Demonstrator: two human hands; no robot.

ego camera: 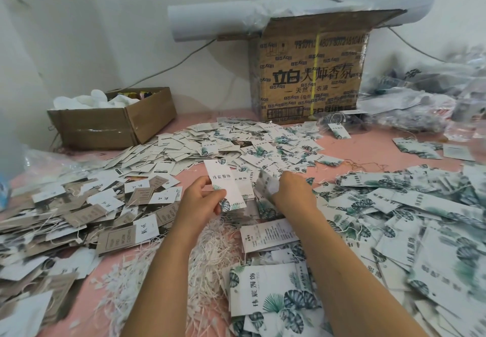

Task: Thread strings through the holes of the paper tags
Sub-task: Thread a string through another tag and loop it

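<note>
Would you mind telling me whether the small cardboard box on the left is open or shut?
Open: the small box has nothing covering its top, and its white and coloured contents show above the rim.

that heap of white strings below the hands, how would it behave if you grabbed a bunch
Probably floppy: the white strings lie as thin, curled strands in a loose heap. Likely very light, so a push would scatter them. They cross over each other, so a grabbed bunch may drag tangled neighbours along.
</note>
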